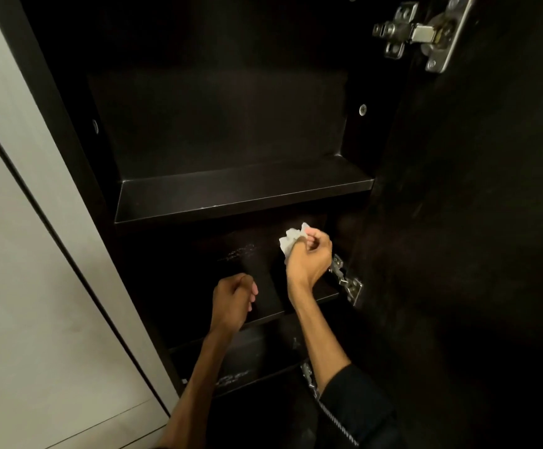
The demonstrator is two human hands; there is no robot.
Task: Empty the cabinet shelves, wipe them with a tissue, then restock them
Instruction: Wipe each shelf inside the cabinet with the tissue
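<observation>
The person's right hand (309, 254) is curled tight around a crumpled white tissue (291, 239), pinching it between thumb and bent fingers so that the wad bulges out past the knuckles on the far side. The tissue is small, creased and bunched, bright against the dark wood. It sits inside the cabinet (69, 131), in the compartment under the upper shelf (241, 196), just above the lower shelf (325, 291); whether it touches the back panel I cannot tell. Just beside the holding hand, toward the open door (474, 222), a metal hinge (346, 280) catches the light. Below and to the other side of the grip, the left hand (233, 303) hangs in a loose fist near the lower shelf's front edge, holding nothing. Faint pale scuffs (239, 252) mark the panel beyond the tissue. Both shelves look bare.
</observation>
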